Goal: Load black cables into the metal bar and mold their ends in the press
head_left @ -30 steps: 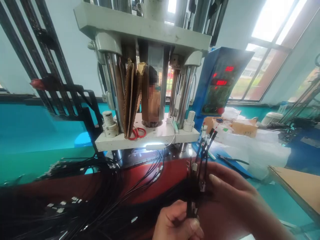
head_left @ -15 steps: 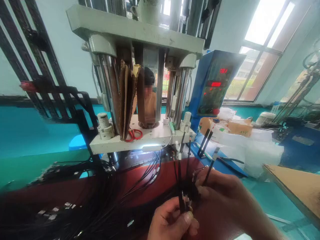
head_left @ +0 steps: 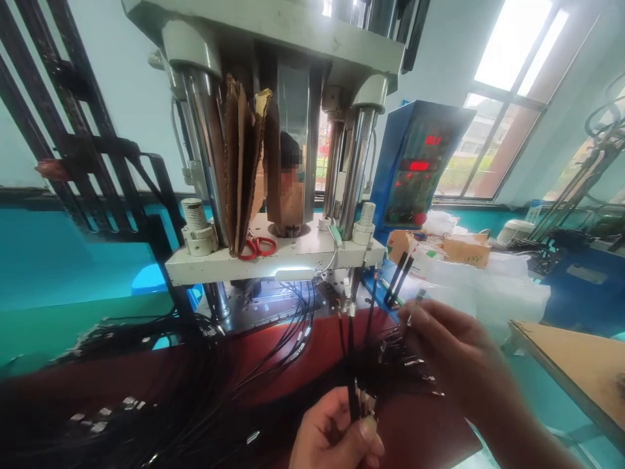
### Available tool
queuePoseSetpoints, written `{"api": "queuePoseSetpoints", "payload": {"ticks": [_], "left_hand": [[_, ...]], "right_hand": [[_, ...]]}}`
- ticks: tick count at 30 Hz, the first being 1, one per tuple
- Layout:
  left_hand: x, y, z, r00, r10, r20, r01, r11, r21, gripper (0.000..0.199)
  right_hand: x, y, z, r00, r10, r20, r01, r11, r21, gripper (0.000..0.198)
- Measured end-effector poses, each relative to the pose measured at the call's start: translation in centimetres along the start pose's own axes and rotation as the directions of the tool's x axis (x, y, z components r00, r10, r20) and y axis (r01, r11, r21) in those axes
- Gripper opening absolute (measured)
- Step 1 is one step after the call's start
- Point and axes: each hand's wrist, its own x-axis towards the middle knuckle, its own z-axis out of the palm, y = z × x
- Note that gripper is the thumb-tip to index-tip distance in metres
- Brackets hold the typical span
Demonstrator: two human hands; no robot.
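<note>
My left hand [head_left: 332, 433] is closed around a small bunch of black cables [head_left: 353, 400], their metal-tipped ends poking up between thumb and fingers. Higher up and to the right, my right hand [head_left: 452, 342] pinches a thin piece with a small metal tip, which looks like a cable end [head_left: 409, 319]; the fingers partly hide it. Between the hands, more black cables with metal terminals [head_left: 415, 361] fan out over the dark red table [head_left: 415, 423]. Several cable ends [head_left: 351, 312] stand upright just beyond my left hand.
A press [head_left: 273, 260] stands ahead, with red-handled scissors [head_left: 258, 247] and folded cardboard [head_left: 239, 169] on its plate. A blue control box [head_left: 420, 163] is at right. Piled black cables [head_left: 161, 384] cover the table's left. A board-topped table [head_left: 576, 378] edges the right.
My right hand has moved up and right, away from my left hand, uncovering metal-tipped cable ends between them. My left hand keeps its grip. The view has shifted slightly.
</note>
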Motion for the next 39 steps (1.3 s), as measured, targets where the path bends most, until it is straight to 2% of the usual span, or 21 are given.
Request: {"api": "queuePoseSetpoints", "payload": {"ticks": [2,5,7,9,12,14,16,19,21,25,29,32,35,39], "left_hand": [[0.1,-0.1,-0.1,1.000,0.026,-0.005,-0.026,1.000,-0.013,0.038],[0.2,-0.1,-0.2,0.999,0.044,0.008,-0.044,0.999,-0.029,0.038],[0.2,-0.1,-0.2,0.999,0.050,0.023,-0.049,0.998,-0.036,0.038],[0.2,-0.1,-0.3,0.998,0.048,0.026,-0.047,0.998,-0.031,0.038],[0.2,0.0,-0.2,0.999,0.034,0.015,-0.033,0.999,-0.020,0.037],[0.1,0.2,-0.2,1.000,0.026,-0.002,-0.026,0.999,-0.027,0.038],[0.1,0.3,-0.1,0.999,0.024,-0.023,-0.025,0.999,-0.042,0.037],[0.1,0.4,-0.2,0.999,0.030,-0.034,-0.032,0.998,-0.051,0.036],[0.2,0.3,-0.2,0.999,0.032,-0.030,-0.034,0.998,-0.048,0.036],[0.4,0.0,-0.4,0.999,0.031,-0.015,-0.032,0.997,-0.071,0.035],[0.4,-0.1,-0.3,0.999,0.036,0.038,-0.032,0.995,-0.095,0.037],[0.3,0.2,-0.1,0.997,0.062,0.045,-0.058,0.993,-0.101,0.037],[0.3,0.8,0.0,0.995,0.092,-0.044,-0.097,0.989,-0.115,0.030],[0.4,1.8,0.0,0.990,0.059,-0.128,-0.080,0.984,-0.162,0.028]], "right_hand": [[-0.3,0.6,-0.5,0.987,0.044,0.158,-0.031,0.996,-0.085,0.022],[-0.5,1.4,-1.4,0.911,0.114,0.396,-0.085,0.992,-0.090,0.017],[-0.4,1.6,-1.7,0.891,0.112,0.440,-0.102,0.994,-0.048,0.029],[-0.2,1.3,-1.6,0.911,0.096,0.400,-0.093,0.995,-0.028,0.031],[-0.1,0.8,-0.8,0.954,0.082,0.290,-0.075,0.997,-0.035,0.020],[-0.2,0.6,-0.5,0.963,0.070,0.260,-0.064,0.997,-0.031,0.017],[-0.3,0.6,-0.6,0.953,0.023,0.303,-0.021,1.000,-0.009,0.015],[-0.7,0.6,-1.0,0.909,-0.014,0.417,0.001,1.000,0.031,0.018],[-0.9,0.6,-1.2,0.907,0.024,0.421,-0.022,1.000,-0.011,0.020],[-1.0,0.8,-0.8,0.932,0.091,0.350,-0.045,0.989,-0.138,0.027],[-0.6,1.9,0.3,0.890,0.183,0.418,-0.156,0.983,-0.098,0.021],[-0.7,2.8,0.8,0.881,0.211,0.424,-0.195,0.977,-0.081,0.017],[-1.0,3.0,0.6,0.917,0.145,0.372,-0.093,0.984,-0.155,0.015],[-1.4,2.5,0.3,0.970,0.034,0.241,0.037,0.958,-0.283,0.015]]}}
